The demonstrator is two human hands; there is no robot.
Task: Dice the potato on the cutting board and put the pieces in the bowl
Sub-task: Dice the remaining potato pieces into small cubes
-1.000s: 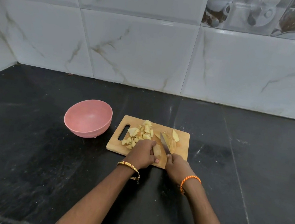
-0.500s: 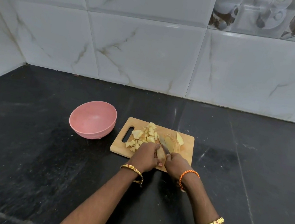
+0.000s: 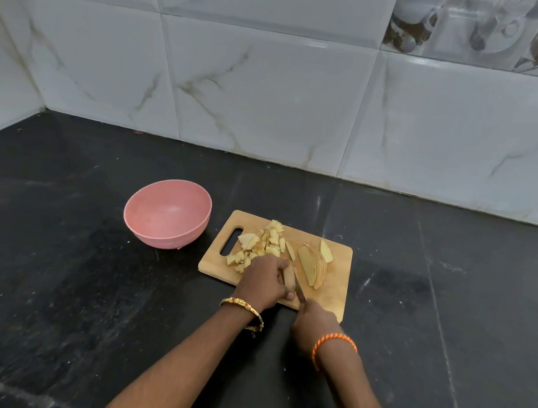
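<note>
Pale potato strips (image 3: 289, 277) sit pinned under our left hand (image 3: 263, 281), fingers curled down on them near the board's (image 3: 333, 299) front edge. Our right hand (image 3: 314, 326) is closed round the knife (image 3: 300, 289), blade just beside the strips. Behind lie diced pieces (image 3: 260, 245) and a fan of slices (image 3: 314, 265). Left of the board stands the pink bowl (image 3: 166, 213), on the black counter (image 3: 43, 276).

Left hand (image 3: 263, 281): pins a potato piece (image 3: 289, 277) on the cutting board (image 3: 334, 296).
Right hand (image 3: 313, 324): grips the knife (image 3: 300, 289), blade beside that piece.
Diced potato (image 3: 260, 245): heaped near the board's handle slot.
Bowl (image 3: 167, 212): pink, left of the board.
</note>
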